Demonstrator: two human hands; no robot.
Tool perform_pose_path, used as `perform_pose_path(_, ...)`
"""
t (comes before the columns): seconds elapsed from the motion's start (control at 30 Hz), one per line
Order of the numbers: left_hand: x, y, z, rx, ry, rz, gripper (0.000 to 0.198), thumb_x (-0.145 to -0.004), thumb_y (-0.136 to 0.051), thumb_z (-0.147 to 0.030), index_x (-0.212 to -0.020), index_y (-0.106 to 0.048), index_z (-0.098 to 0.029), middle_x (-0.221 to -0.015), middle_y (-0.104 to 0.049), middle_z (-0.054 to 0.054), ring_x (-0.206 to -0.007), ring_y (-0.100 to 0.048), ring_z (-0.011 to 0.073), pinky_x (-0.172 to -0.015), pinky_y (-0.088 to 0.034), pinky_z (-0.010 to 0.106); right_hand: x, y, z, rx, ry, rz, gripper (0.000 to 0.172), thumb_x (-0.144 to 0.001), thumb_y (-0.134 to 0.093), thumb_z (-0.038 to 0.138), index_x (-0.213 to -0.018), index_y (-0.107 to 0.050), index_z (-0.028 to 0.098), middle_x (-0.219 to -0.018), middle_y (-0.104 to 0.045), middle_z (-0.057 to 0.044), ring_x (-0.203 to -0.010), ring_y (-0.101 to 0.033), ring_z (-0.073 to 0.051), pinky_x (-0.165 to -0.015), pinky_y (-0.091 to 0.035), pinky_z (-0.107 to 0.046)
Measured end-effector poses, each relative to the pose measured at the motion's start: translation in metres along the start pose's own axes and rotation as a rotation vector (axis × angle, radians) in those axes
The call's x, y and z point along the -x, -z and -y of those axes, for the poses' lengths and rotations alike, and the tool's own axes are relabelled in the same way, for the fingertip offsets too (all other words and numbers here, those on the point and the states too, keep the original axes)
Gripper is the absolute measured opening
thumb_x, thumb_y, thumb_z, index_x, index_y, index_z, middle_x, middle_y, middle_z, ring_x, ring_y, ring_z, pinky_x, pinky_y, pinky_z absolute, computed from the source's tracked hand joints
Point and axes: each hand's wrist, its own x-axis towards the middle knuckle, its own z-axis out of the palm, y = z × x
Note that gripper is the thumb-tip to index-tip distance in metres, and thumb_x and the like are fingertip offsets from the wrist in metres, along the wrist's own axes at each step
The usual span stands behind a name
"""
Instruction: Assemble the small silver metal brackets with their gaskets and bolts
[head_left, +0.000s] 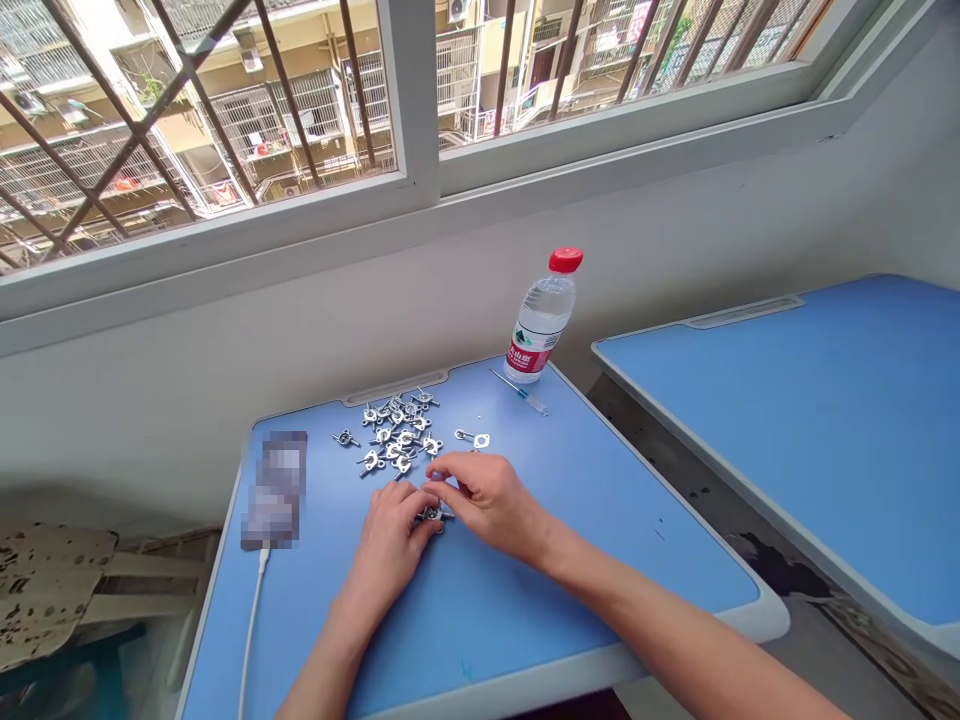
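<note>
Near the middle of the blue desk, my left hand (396,522) grips a small metal part (433,514) between thumb and fingers, low against the desktop. Just above that part, my right hand (484,492) is closed in a pinch; what its fingertips hold is too small to make out. A pile of similar metal parts (397,432) with thin arms lies beyond my left hand. Past my right hand, a flat metal plate (481,440) lies beside a small loose piece (463,434).
A red-capped water bottle (541,325) stands at the desk's back right corner, with a thin screwdriver (521,393) in front. A blurred phone (279,490) with a white cable (253,620) lies at the left. Another blue desk (825,400) stands at right, across a gap.
</note>
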Motion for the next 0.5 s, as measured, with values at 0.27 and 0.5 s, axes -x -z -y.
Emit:
perform_pose_path(0.27,-0.001,0.004,-0.002,0.174,0.169,0.003,0.022,-0.082,-0.064,-0.013,-0.101,-0.056,-0.02,-0.091,-0.061,0.001,-0.089,-0.056,0.0222,-0.081,-0.042,0.035,-0.009,0.027,0.0,-0.156,-0.012,0.31,0.025,-0.096,-0.047,0.008,-0.111,-0.065,0.018,-0.096,-0.073,-0.005,-0.087,-0.066,-0.017,-0.078,-0.051,-0.03)
perform_pose_path(0.5,-0.003,0.005,-0.003,0.27,0.201,0.007,0.033,-0.08,-0.06,-0.011,-0.111,-0.055,-0.021,-0.092,-0.061,0.001,-0.089,-0.057,0.021,-0.083,-0.044,0.034,-0.01,0.031,-0.003,-0.198,-0.049,0.289,0.024,-0.096,-0.047,0.01,-0.097,-0.069,0.02,-0.086,-0.074,-0.003,-0.078,-0.065,-0.016,-0.073,-0.049,-0.028)
